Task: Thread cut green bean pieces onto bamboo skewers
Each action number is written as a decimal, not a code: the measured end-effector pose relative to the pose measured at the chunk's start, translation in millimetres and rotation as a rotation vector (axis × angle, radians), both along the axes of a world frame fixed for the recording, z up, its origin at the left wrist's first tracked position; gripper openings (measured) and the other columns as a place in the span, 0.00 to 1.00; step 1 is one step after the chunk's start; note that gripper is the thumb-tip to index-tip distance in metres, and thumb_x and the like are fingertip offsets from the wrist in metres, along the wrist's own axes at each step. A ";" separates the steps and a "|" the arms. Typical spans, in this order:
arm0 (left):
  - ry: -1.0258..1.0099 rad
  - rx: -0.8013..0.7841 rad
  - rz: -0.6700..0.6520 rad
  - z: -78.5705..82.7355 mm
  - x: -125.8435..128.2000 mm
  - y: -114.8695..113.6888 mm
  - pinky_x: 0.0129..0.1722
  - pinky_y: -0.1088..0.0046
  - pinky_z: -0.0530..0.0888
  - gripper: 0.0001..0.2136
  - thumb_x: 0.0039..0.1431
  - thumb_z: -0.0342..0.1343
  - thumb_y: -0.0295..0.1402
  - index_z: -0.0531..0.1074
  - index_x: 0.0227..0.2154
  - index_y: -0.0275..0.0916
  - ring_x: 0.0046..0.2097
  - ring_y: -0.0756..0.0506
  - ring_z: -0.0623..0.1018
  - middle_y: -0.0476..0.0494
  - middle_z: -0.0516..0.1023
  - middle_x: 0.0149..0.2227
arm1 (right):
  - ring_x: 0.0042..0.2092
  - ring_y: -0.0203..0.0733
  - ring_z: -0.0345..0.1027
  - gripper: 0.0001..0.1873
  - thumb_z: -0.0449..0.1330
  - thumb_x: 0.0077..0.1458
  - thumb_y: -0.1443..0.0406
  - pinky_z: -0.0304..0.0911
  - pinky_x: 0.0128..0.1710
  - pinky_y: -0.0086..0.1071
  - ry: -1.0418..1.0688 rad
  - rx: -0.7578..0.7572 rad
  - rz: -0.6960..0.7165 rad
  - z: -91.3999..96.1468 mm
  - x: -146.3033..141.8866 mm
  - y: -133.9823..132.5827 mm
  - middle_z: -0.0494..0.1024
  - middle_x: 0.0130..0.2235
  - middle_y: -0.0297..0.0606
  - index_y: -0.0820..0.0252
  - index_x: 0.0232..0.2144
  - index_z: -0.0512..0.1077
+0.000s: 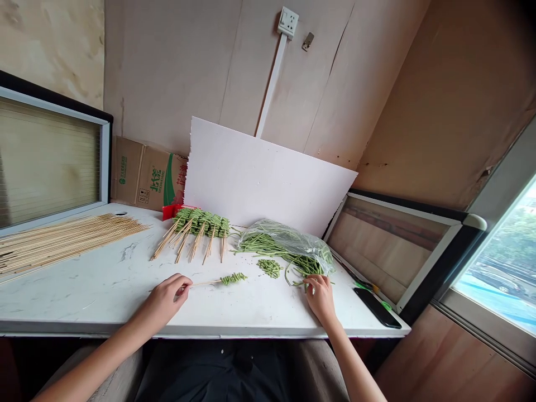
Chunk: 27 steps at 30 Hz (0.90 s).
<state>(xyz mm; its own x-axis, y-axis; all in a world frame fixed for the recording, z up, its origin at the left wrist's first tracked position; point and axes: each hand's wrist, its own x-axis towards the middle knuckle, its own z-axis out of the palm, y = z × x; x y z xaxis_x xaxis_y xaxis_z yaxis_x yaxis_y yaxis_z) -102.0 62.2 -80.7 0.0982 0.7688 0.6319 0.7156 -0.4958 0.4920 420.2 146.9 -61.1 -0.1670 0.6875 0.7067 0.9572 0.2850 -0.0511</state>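
Note:
My left hand is closed around the bare end of a bamboo skewer. At the skewer's right end, folded green bean is threaded, just over the tabletop. My right hand pinches at a long green bean by the near edge of the loose long beans; its fingertips partly cover it. Those long beans spill from a clear plastic bag. Left of my right hand lies a small heap of short bean pieces. Finished bean skewers are stacked behind, sticks toward me.
Many bare bamboo skewers lie on the white table at left. A black phone and a green-handled tool are at the right edge. A cardboard box and white board stand at the back, framed glass panels on both sides.

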 end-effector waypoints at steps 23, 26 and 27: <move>0.013 0.008 -0.008 -2.0 1.2 2.9 0.36 0.74 0.73 0.10 0.69 0.47 0.34 0.73 0.35 0.42 0.33 0.47 0.78 0.46 0.77 0.35 | 0.49 0.53 0.71 0.20 0.50 0.61 0.72 0.67 0.51 0.45 0.177 -0.057 0.171 24.1 -54.4 25.0 0.82 0.46 0.48 0.59 0.43 0.81; 0.001 -0.007 -0.012 -0.5 2.4 1.7 0.37 0.73 0.74 0.10 0.69 0.47 0.33 0.73 0.36 0.42 0.34 0.47 0.78 0.46 0.77 0.36 | 0.53 0.52 0.71 0.23 0.49 0.61 0.74 0.66 0.53 0.41 0.051 -0.215 0.152 40.1 -93.6 58.7 0.82 0.49 0.48 0.61 0.49 0.80; -0.003 -0.014 -0.015 0.5 3.0 1.3 0.37 0.73 0.74 0.10 0.69 0.46 0.33 0.72 0.36 0.42 0.34 0.47 0.78 0.45 0.77 0.36 | 0.54 0.52 0.71 0.23 0.50 0.61 0.75 0.65 0.54 0.40 0.019 -0.243 0.149 43.9 -105.8 71.5 0.82 0.50 0.48 0.62 0.50 0.80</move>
